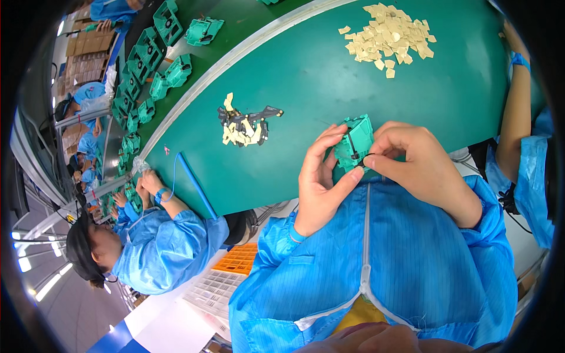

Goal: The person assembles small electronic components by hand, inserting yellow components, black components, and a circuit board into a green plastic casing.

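My left hand (321,183) is closed round the side of a small green plastic housing (361,134), held tilted just above the table's near edge. A narrow black strip (351,141) runs across the housing's face. Thumb and forefinger of my right hand (418,162) pinch together at the housing's lower right corner. Between those fingertips shows a bit of a thin black piece (369,155), mostly hidden by the fingers, so its kind is unclear.
On the green table (294,170) lie a pile of cream-coloured pieces (391,38) and a smaller heap of black parts with cream pieces (242,125). Beyond a pale rail, green housings (141,62) line a belt. Co-workers (156,247) sit left; another person's arm (515,112) is right.
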`<action>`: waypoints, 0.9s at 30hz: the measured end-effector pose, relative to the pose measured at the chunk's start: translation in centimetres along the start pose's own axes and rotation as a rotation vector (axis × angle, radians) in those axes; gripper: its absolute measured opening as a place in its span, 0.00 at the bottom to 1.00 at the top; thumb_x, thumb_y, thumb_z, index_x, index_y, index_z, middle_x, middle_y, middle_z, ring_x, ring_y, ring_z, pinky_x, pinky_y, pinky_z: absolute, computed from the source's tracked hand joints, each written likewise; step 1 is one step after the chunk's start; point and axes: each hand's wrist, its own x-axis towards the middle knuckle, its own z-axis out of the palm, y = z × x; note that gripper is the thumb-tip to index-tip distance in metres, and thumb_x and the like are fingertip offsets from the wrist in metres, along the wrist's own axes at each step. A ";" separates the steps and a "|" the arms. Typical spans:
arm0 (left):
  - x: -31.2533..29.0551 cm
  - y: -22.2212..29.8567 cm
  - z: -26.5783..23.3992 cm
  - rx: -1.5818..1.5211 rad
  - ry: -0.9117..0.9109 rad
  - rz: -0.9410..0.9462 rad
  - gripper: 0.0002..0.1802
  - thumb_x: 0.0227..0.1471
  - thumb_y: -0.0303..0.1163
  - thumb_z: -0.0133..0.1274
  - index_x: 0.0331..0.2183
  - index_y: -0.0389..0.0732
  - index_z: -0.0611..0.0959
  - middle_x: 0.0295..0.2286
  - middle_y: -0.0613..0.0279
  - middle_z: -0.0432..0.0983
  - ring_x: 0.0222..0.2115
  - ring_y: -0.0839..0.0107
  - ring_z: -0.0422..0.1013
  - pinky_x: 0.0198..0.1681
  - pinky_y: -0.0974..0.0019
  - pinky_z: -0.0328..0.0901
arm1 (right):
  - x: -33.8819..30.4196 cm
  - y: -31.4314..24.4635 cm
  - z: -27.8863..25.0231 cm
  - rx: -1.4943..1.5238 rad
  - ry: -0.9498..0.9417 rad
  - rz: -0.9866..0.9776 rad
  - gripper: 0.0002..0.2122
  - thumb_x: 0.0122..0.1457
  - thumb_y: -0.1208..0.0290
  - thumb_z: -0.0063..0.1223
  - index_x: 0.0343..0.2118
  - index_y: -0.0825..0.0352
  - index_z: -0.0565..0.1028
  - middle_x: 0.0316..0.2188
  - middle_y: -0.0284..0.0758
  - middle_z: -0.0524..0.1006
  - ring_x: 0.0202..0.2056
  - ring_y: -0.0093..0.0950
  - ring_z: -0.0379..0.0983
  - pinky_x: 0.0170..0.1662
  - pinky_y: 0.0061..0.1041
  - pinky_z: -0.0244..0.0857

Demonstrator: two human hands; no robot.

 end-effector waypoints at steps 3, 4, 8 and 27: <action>-0.1 -0.1 0.2 0.001 0.021 0.002 0.34 0.49 0.14 0.56 0.58 0.39 0.68 0.61 0.49 0.59 0.65 0.56 0.54 0.67 0.45 0.53 | 0.0 0.1 0.3 -0.050 0.021 -0.041 0.07 0.58 0.76 0.60 0.29 0.77 0.77 0.30 0.40 0.77 0.29 0.28 0.77 0.34 0.26 0.71; 0.0 -0.1 0.2 0.000 0.031 0.012 0.34 0.48 0.14 0.56 0.57 0.40 0.68 0.60 0.50 0.59 0.65 0.57 0.54 0.66 0.45 0.54 | 0.0 0.0 0.4 -0.049 0.021 -0.041 0.07 0.58 0.76 0.60 0.29 0.77 0.77 0.30 0.40 0.77 0.29 0.28 0.77 0.34 0.26 0.71; 0.1 0.1 0.4 0.013 0.038 0.019 0.33 0.48 0.14 0.55 0.56 0.40 0.68 0.59 0.50 0.60 0.64 0.58 0.56 0.66 0.46 0.54 | -0.1 -0.1 0.4 -0.068 0.033 -0.065 0.08 0.57 0.76 0.60 0.28 0.77 0.77 0.29 0.40 0.77 0.29 0.29 0.78 0.33 0.27 0.72; 0.1 0.2 0.2 -0.028 0.042 0.014 0.32 0.47 0.11 0.51 0.54 0.43 0.67 0.59 0.49 0.61 0.63 0.58 0.56 0.65 0.44 0.55 | 0.6 0.1 -0.3 0.166 -0.109 0.090 0.08 0.56 0.76 0.62 0.32 0.77 0.80 0.30 0.35 0.79 0.33 0.21 0.77 0.37 0.22 0.71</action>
